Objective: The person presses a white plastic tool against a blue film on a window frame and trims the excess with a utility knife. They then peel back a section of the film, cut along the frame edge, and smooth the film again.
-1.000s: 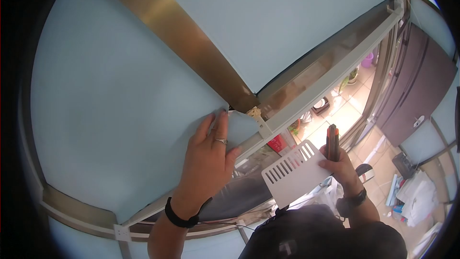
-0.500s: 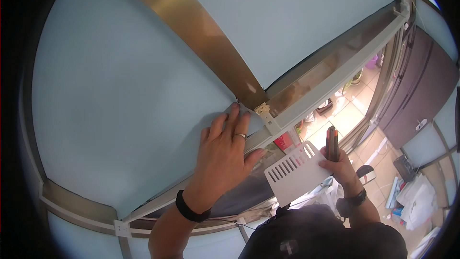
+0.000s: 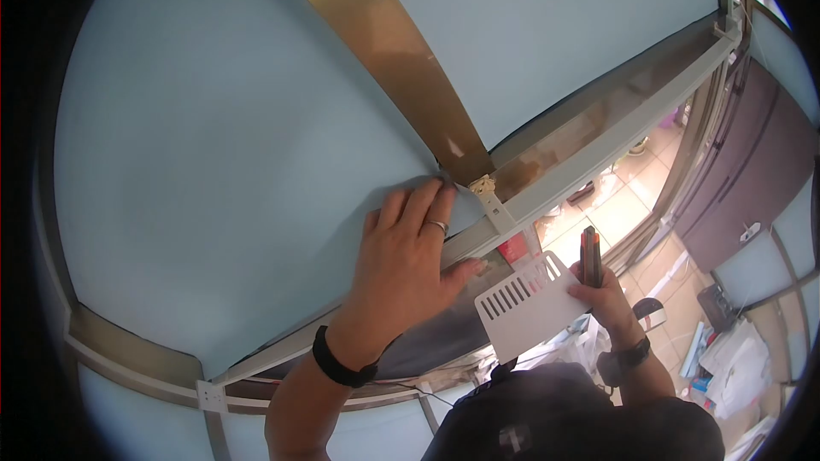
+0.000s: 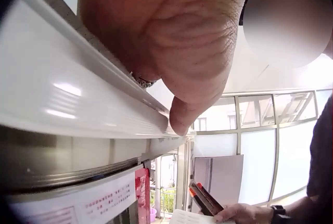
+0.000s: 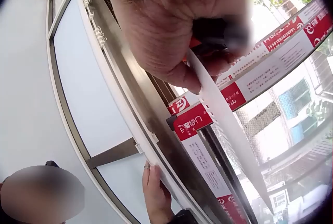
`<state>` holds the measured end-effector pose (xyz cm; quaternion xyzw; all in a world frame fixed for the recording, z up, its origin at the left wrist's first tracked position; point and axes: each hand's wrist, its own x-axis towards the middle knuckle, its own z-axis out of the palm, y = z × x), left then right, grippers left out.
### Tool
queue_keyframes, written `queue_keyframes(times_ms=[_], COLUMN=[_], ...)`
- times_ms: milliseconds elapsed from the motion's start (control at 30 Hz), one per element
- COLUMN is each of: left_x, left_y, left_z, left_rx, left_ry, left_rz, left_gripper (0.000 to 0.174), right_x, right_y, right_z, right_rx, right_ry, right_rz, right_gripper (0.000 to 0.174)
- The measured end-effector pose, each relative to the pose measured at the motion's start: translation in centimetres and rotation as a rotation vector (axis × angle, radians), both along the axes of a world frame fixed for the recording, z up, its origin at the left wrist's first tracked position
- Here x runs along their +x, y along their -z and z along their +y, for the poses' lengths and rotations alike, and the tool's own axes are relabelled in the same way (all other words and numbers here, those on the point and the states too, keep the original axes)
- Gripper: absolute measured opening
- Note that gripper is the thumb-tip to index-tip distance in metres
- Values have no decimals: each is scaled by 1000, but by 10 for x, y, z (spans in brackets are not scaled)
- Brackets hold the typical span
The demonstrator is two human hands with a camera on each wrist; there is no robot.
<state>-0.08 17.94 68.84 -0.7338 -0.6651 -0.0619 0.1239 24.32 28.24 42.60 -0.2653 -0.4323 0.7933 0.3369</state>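
Observation:
The left hand (image 3: 397, 273) lies with fairly straight fingers on the pale blue panel (image 3: 239, 162), fingertips at its corner beside the brown strip (image 3: 410, 77). Its thumb reaches over the white rail (image 3: 615, 119); in the left wrist view the thumb touches the rail (image 4: 93, 104). Lower right, the right hand (image 3: 611, 303) grips a dark tool with orange parts (image 3: 591, 256) and a white slotted plate (image 3: 530, 307). The right wrist view shows the plate (image 5: 229, 130) edge-on, pinched by the right hand (image 5: 171, 31).
A white bracket (image 3: 494, 207) sits on the rail near the strip's end. Beyond the rail are a tiled floor (image 3: 628, 205), a dark door panel (image 3: 752, 154) and white bags (image 3: 741, 354). Red and white printed tape (image 5: 195, 125) runs along frames in the right wrist view.
The left hand has moved right and slightly up along the panel edge to its corner, as the head view shifted. The right hand still holds the tool and plate.

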Motion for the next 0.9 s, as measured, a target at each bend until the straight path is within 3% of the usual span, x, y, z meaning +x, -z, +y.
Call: queue_keyframes(times_ms=[433, 900], left_x=[-3, -15], left_y=[1, -1], left_z=[7, -5], left_rx=[43, -39], left_ry=[24, 9], left_rz=[-93, 16], left_gripper=[73, 73], right_x=[1, -10], right_y=[4, 13], right_z=[-4, -12], right_rx=[-10, 6], right_ry=[2, 4], right_rz=[-31, -8], right_gripper=[29, 26])
